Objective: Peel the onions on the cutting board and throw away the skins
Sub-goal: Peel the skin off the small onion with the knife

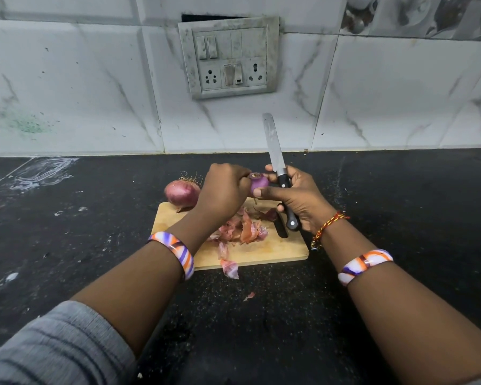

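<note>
My left hand grips a small purple onion held in the air above the wooden cutting board. My right hand holds a black-handled knife, blade pointing up and away, while its thumb presses on the same onion. A second onion, still in its red skin with dry roots, sits at the board's far left corner. A pile of loose onion skins lies on the board under my hands. One skin piece hangs off the board's near edge.
The board lies on a black speckled counter against a white marble-tiled wall. A small skin scrap lies on the counter nearer to me. A switch and socket panel sits on the wall behind. White smears mark the counter's left.
</note>
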